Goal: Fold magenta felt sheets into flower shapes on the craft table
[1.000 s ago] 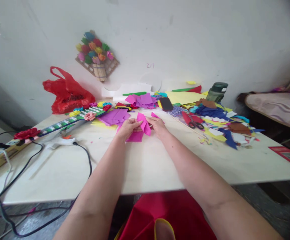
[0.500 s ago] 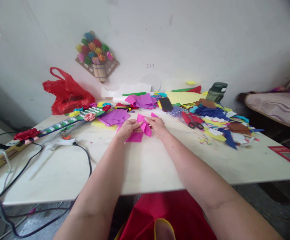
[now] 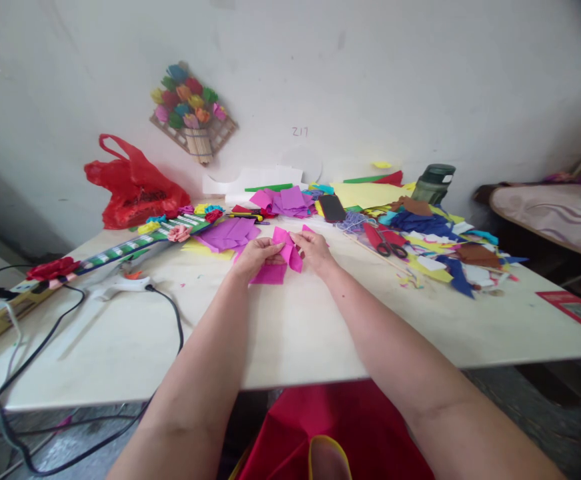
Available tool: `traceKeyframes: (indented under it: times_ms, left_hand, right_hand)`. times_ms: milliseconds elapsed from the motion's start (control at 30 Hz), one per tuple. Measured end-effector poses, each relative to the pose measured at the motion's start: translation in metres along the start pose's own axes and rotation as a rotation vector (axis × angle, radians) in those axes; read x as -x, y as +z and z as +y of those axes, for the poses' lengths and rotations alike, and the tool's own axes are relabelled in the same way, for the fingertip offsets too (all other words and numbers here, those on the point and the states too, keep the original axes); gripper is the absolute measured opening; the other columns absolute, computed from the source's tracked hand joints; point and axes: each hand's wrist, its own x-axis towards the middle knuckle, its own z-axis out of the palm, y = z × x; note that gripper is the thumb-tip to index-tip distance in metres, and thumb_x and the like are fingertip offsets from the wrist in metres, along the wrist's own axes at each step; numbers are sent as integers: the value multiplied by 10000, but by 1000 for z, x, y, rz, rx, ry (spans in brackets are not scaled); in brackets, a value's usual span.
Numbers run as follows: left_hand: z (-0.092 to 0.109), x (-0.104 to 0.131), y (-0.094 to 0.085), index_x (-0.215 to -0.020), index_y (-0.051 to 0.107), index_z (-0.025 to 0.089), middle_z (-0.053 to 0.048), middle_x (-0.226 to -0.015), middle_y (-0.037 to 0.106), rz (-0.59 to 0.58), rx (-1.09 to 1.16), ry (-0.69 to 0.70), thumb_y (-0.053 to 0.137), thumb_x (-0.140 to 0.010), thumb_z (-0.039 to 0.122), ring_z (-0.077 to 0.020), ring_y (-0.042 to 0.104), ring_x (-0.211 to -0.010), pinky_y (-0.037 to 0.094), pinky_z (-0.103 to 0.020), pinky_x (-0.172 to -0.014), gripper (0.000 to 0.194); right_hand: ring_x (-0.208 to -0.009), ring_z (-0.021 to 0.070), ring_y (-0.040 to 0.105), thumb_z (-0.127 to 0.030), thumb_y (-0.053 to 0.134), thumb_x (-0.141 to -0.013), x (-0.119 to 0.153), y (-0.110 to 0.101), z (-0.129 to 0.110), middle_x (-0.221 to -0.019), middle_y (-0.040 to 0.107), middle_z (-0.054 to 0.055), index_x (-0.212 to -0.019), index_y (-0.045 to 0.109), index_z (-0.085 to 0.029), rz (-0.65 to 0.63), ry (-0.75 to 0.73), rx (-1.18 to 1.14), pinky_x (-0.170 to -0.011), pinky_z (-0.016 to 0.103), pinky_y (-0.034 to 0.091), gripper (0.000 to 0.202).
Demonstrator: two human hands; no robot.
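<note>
Between my hands is a bright pink piece of crepe paper, folded and creased, held just above the table. My left hand pinches its left side between thumb and fingers. My right hand grips its right edge with the fingertips. Beneath and beside my left hand lies a flat pink paper square. Another pink corner shows just behind my right hand. Purple paper squares lie to the left of my left hand.
A white glue gun with a black cord lies at left, below a flower-trimmed green strip. Red-handled scissors and coloured paper scraps are at right. Behind are a phone, red bag and green bottle.
The pink paper between my fingers has shifted its folds slightly, its front part looking flatter and narrower. My hands stay in nearly the same place.
</note>
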Motion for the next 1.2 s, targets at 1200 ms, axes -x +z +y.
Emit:
traceKeyframes:
  times_ms: [1200]
  left_hand:
    - [-1, -6, 4, -598, 579, 137, 10, -525, 607, 264, -49, 181, 822, -555, 338, -91, 564, -486, 479, -217, -551, 318]
  right_hand:
    - [-476, 100, 559, -257, 767, -582, 3, 4, -3, -561, 596, -49, -777, 569, -165, -134, 167, -75, -453, 224, 473, 293]
